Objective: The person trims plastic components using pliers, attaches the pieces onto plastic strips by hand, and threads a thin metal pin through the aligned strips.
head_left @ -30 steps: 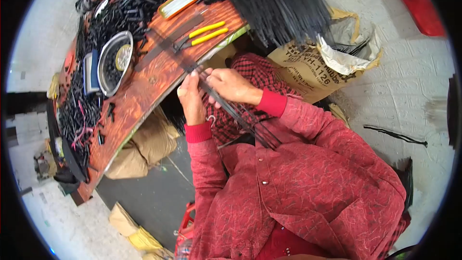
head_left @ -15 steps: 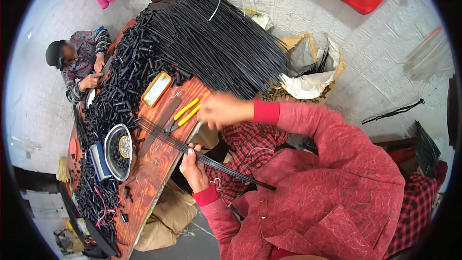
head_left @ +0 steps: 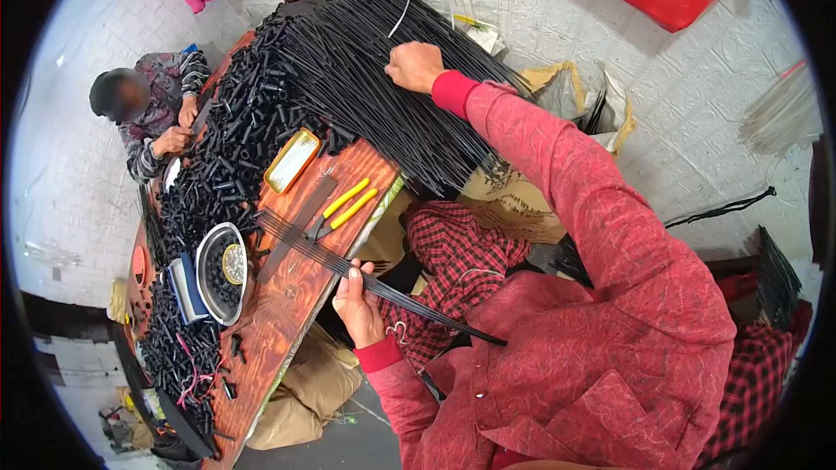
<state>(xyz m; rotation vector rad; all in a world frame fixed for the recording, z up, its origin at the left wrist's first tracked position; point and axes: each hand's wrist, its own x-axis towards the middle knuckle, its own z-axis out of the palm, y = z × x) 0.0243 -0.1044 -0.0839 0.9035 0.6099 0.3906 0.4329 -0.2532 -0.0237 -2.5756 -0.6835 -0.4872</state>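
My left hand [head_left: 355,305] is closed around a small bundle of thin black rods [head_left: 422,307], thumb on top. One end of the bundle reaches over the table edge, and the other points at my jacket. My right hand [head_left: 414,66] is stretched far out over a large pile of long black rods [head_left: 348,61], its fingers curled down at the pile. What those fingers hold, if anything, is hidden. On the table, yellow-handled pliers [head_left: 344,207] lie close to the far end of the bundle, by a flat dark metal strip [head_left: 296,231].
Many short black tubes [head_left: 213,148] are heaped along the wooden table [head_left: 292,296]. A metal bowl [head_left: 206,292], an orange-rimmed tray [head_left: 292,161] and a blue box [head_left: 185,289] stand among them. Across the table, another person [head_left: 161,109] works with both hands. An open sack [head_left: 623,113] is beyond the rods.
My right hand has moved away from beside the pliers, up and out over the pile of black rods. My left hand keeps its hold on the bundle, and the view has shifted slightly.
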